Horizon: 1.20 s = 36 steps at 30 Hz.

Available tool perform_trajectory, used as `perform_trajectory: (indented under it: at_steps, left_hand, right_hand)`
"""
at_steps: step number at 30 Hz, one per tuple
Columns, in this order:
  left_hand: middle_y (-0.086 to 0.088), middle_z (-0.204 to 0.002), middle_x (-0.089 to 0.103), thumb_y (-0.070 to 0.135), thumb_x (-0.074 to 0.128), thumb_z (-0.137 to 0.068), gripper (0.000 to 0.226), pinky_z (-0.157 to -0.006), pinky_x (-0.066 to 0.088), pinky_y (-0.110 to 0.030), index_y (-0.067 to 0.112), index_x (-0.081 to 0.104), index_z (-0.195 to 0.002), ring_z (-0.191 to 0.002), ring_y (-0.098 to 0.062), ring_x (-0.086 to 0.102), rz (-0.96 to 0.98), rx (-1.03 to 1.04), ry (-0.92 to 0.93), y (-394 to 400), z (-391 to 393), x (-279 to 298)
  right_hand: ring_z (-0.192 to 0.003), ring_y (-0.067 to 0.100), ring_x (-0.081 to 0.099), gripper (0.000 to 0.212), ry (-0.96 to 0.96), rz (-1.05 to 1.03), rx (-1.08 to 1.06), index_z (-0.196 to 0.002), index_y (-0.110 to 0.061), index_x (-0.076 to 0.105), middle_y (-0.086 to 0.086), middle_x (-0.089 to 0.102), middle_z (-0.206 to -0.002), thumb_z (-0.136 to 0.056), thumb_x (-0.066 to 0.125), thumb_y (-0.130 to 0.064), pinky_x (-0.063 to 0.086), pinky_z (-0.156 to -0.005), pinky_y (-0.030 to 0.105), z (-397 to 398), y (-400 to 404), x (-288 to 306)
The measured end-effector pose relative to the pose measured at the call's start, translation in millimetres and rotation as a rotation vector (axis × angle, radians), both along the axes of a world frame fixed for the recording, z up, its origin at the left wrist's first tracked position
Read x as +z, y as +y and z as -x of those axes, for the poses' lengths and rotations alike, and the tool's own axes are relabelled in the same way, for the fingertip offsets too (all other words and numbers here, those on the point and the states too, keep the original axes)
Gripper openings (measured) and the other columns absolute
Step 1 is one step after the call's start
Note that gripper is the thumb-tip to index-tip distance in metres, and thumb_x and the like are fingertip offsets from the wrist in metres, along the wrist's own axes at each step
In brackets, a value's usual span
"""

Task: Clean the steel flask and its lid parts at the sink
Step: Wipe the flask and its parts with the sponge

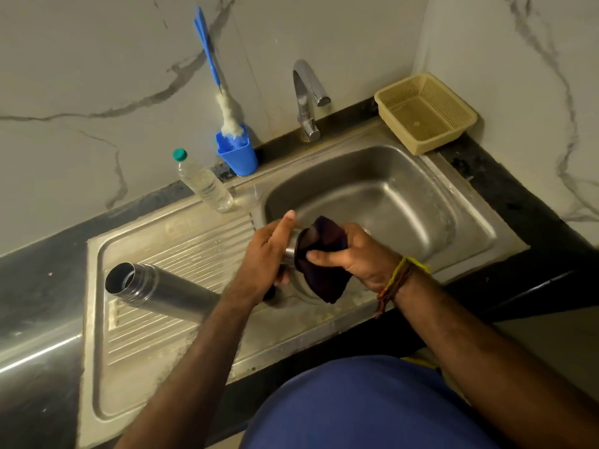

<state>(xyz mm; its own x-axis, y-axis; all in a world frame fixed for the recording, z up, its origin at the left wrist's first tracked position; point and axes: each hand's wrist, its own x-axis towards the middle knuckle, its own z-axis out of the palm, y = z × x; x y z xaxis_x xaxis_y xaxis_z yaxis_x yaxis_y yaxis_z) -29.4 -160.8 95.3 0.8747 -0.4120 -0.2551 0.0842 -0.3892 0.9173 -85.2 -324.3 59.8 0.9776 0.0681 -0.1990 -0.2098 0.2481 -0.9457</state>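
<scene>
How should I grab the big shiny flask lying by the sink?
Grip the flask round its middle from above. It lies on its side on the ribbed drainboard, so the round body could roll; the open mouth at the left end gives little to hold.

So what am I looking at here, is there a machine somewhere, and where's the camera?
No machine: a person works with bare hands, filmed by one camera on their head looking down. The left hand holds a small steel lid part; the right hand grips a dark cloth pressed against it, over the sink. The open steel flask lies on its side on the draining board. Behind stand a clear plastic bottle, a blue cup holding a bottle brush, the tap and a beige basket.
</scene>
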Motion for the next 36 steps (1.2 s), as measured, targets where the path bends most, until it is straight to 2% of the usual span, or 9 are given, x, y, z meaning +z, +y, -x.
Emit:
perform_trajectory:
  at_steps: [3, 6, 11, 16, 19, 24, 27, 33, 36]
  left_hand:
    - [-0.018, -0.077, 0.073, 0.064, 0.036, -0.1, 0.07, -0.045, 0.049, -0.027, 0.003, 0.071, -0.095, -0.055, -0.026, 0.065, -0.107, -0.032, 0.004, 5, 0, 1]
    - [-0.001, -0.106, 0.073, 0.04, 0.039, -0.106, 0.044, -0.083, 0.052, -0.02, 0.008, 0.068, -0.114, -0.098, -0.008, 0.069, 0.069, -0.049, -0.237, 9, 4, -5]
    - [-0.011, -0.07, 0.064, 0.046, 0.042, -0.108, 0.061, -0.055, 0.05, -0.031, -0.004, 0.068, -0.084, -0.06, -0.018, 0.06, -0.03, 0.089, -0.062, -2, 2, -9]
    - [0.0, -0.118, 0.072, 0.043, 0.048, -0.104, 0.037, -0.097, 0.054, -0.03, 0.018, 0.067, -0.124, -0.113, -0.015, 0.067, 0.118, -0.172, -0.04, 23, -1, 1]
    - [-0.008, -0.125, 0.069, 0.018, 0.068, -0.095, 0.043, -0.097, 0.055, -0.038, 0.014, 0.057, -0.137, -0.114, -0.023, 0.067, 0.206, -0.352, 0.112, 36, -6, -4]
    - [-0.008, -0.112, 0.075, 0.031, 0.068, -0.094, 0.038, -0.087, 0.056, -0.03, 0.013, 0.068, -0.127, -0.102, -0.02, 0.071, 0.145, -0.351, 0.08, 32, 2, -7]
    - [-0.004, -0.114, 0.076, 0.037, 0.062, -0.099, 0.031, -0.083, 0.055, -0.028, 0.019, 0.072, -0.122, -0.103, -0.019, 0.07, 0.277, 0.002, 0.015, 25, 7, -10]
    - [-0.014, -0.12, 0.063, 0.047, 0.05, -0.097, 0.035, -0.084, 0.06, -0.05, 0.018, 0.059, -0.114, -0.105, -0.026, 0.069, 0.554, 0.3, 0.203, 3, 22, -16]
    - [-0.018, -0.12, 0.067, 0.05, 0.05, -0.098, 0.039, -0.085, 0.06, -0.049, 0.014, 0.054, -0.111, -0.108, -0.031, 0.071, 0.53, 0.311, 0.238, -12, 30, -21]
  right_hand:
    - [-0.075, 0.01, 0.067, 0.017, 0.007, 0.0, 0.003, -0.095, -0.005, 0.07, -0.002, 0.073, -0.08, -0.083, 0.071, 0.007, 0.053, -0.071, 0.021, 1, -1, -2]
    - [-0.073, 0.011, 0.068, 0.013, 0.055, -0.083, -0.047, -0.096, -0.003, 0.069, 0.0, 0.073, -0.08, -0.085, 0.069, 0.004, 0.053, -0.069, 0.022, 2, 4, -4]
    - [-0.088, 0.02, 0.065, 0.024, -0.037, 0.159, 0.068, -0.103, 0.007, 0.071, 0.012, 0.071, -0.095, -0.081, 0.078, -0.001, 0.053, -0.087, 0.037, -2, 3, -3]
    - [-0.09, 0.019, 0.066, 0.031, 0.031, 0.116, 0.022, -0.106, 0.001, 0.072, 0.011, 0.074, -0.098, -0.077, 0.081, -0.004, 0.054, -0.086, 0.033, -10, -4, 0]
    - [-0.079, 0.01, 0.066, 0.016, 0.022, 0.169, 0.083, -0.089, -0.011, 0.074, -0.001, 0.073, -0.082, -0.079, 0.078, 0.002, 0.053, -0.078, 0.026, -9, -6, 4]
    - [-0.064, 0.002, 0.059, 0.017, -0.085, 0.471, 0.329, -0.075, -0.016, 0.071, -0.008, 0.068, -0.066, -0.079, 0.081, -0.003, 0.049, -0.061, 0.023, -7, -14, 19]
    - [-0.079, 0.015, 0.069, 0.017, -0.107, 0.584, 0.074, -0.093, -0.006, 0.075, 0.008, 0.076, -0.085, -0.079, 0.082, -0.013, 0.058, -0.078, 0.042, -11, -22, 19]
    - [-0.093, 0.009, 0.066, 0.04, -0.124, 0.695, -0.4, -0.118, -0.015, 0.06, -0.003, 0.07, -0.101, -0.083, 0.076, -0.007, 0.045, -0.075, 0.002, 0, -4, 21]
    - [-0.099, 0.017, 0.07, 0.039, -0.218, 0.755, -0.551, -0.113, -0.012, 0.063, 0.002, 0.073, -0.106, -0.079, 0.076, -0.001, 0.055, -0.086, 0.023, 2, 20, 19]
